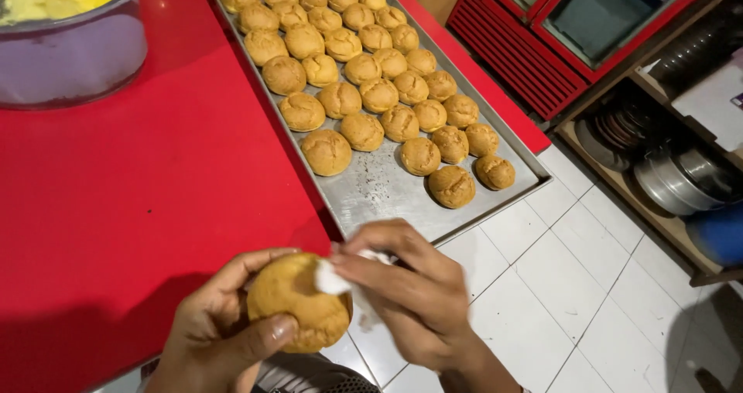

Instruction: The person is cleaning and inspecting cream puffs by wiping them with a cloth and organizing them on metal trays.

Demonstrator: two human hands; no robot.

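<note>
Beside one tray [371, 188] of thirty-five buns [326, 152], left fingers [267, 333] grasping one bun [290, 300], right fingers [371, 273] pinching white wad [329, 281].

35 round baked puffs [362, 131] on 1 metal tray [371, 188]. 1 more puff [294, 304] below the tray's near edge, so 36 total. 2 hands there: left hand [213, 335], right hand [406, 292]. 1 white bag [329, 279]. 1 metal bowl [70, 52] left of the tray.
</note>
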